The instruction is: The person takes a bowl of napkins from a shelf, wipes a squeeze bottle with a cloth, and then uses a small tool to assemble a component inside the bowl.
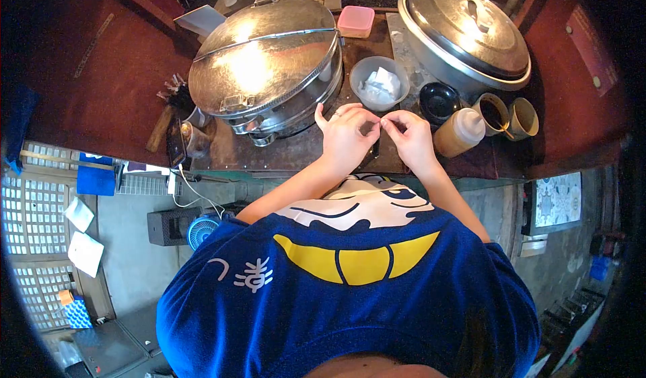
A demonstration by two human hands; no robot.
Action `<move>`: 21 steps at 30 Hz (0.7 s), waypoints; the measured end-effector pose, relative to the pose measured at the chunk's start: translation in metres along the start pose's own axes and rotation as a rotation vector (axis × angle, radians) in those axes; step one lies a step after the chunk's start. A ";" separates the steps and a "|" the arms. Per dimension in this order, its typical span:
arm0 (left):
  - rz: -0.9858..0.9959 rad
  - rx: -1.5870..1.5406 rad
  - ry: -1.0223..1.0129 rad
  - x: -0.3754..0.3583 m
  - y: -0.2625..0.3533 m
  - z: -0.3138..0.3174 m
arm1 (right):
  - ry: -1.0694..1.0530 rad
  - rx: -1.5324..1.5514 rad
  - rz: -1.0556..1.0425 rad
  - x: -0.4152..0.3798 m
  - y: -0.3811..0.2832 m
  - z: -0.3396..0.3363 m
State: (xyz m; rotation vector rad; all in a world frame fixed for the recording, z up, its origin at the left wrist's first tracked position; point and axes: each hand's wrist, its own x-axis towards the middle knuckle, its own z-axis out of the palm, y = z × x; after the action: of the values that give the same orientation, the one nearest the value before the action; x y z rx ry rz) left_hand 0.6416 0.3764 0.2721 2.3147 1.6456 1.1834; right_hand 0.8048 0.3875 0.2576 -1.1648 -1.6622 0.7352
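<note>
Both my hands meet above the front edge of the dark counter, fingertips almost touching. My left hand (348, 134) is pinched closed at thumb and forefinger, with its little finger side raised. Opposite it, my right hand (408, 138) makes a similar pinch. Whatever is between the fingertips is too small to make out. Just behind them stands a grey bowl (359, 75) with crumpled white plastic or paper (381, 86) inside. A squeeze bottle of brown sauce (460, 133) is right beside my right hand.
A large round lidded metal pan (262, 55) stands at left, a lidded pot (464, 31) at right. A pink-lidded box (356, 21) lies behind the bowl. Right of it are a black bowl (439, 102) and two cups (523, 118). A phone (176, 142) with a cable is at left.
</note>
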 end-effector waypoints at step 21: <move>-0.209 -0.353 -0.110 0.003 -0.006 0.017 | 0.092 -0.293 -0.299 0.000 -0.015 -0.002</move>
State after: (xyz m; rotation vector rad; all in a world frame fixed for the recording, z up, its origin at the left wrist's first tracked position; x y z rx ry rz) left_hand 0.6478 0.3878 0.2587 1.9087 1.4607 1.1683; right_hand 0.8016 0.3814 0.2715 -1.0947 -1.8545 0.2527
